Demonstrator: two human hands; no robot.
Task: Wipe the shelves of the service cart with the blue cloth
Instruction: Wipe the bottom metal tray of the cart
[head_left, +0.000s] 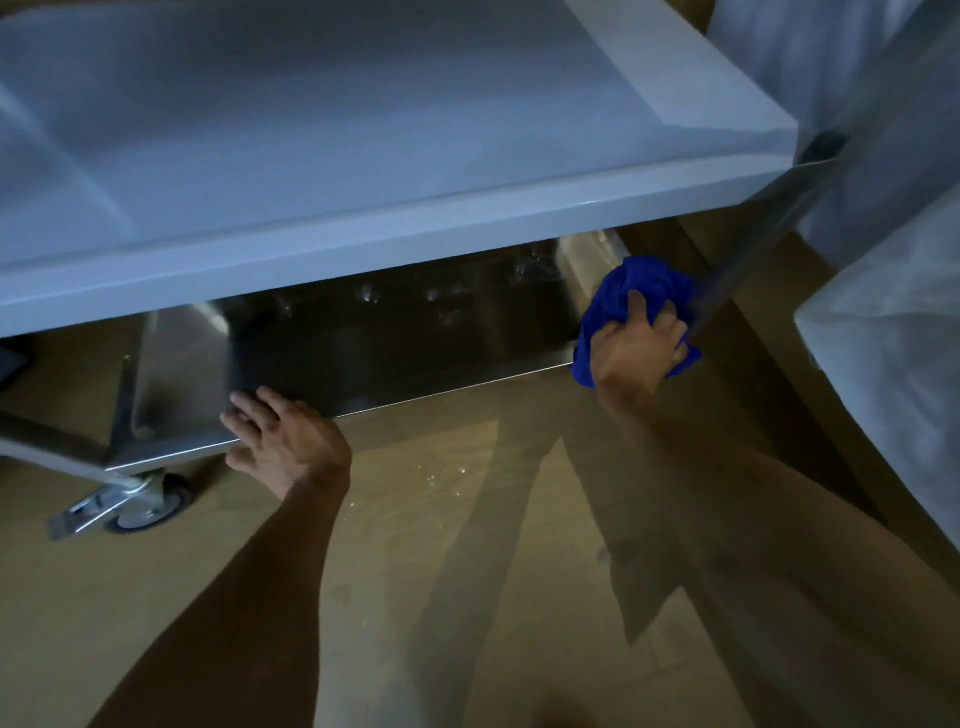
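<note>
1. A metal cart (171, 447) with two shelves is seen from above, standing on a wooden floor (441, 519).
2. The top shelf (311, 130) is pale and shiny, and most of the lower shelf (395, 343) is hidden under it.
3. The lower shelf is dark and shiny, and small wet-looking spots are seen near its back edge.
4. A blue cloth (641, 291) is bunched up at the front right corner of the lower shelf.
5. The cloth is gripped by the right hand (636, 348), with the fingers curled over the top of it.
6. The cloth is pressed against the corner of the shelf, just beside the slanted metal post (769, 218) of the cart.
7. Part of the cloth is hanging over the front edge of the shelf, below the hand.
8. The left hand (283, 439) is laid on the front edge of the lower shelf, near its left corner.
9. The fingers of the left hand are spread and mostly straight, and nothing is held in it.
10. The thumb of the left hand is seen below the shelf edge.
11. A wheel (150, 506) with a metal bracket is seen under the front left corner of the cart.
12. Something white (883, 338), like cloth or plastic, is seen at the right side, past the cart.
13. Both bare arms are stretched forward from the bottom of the view.
</note>
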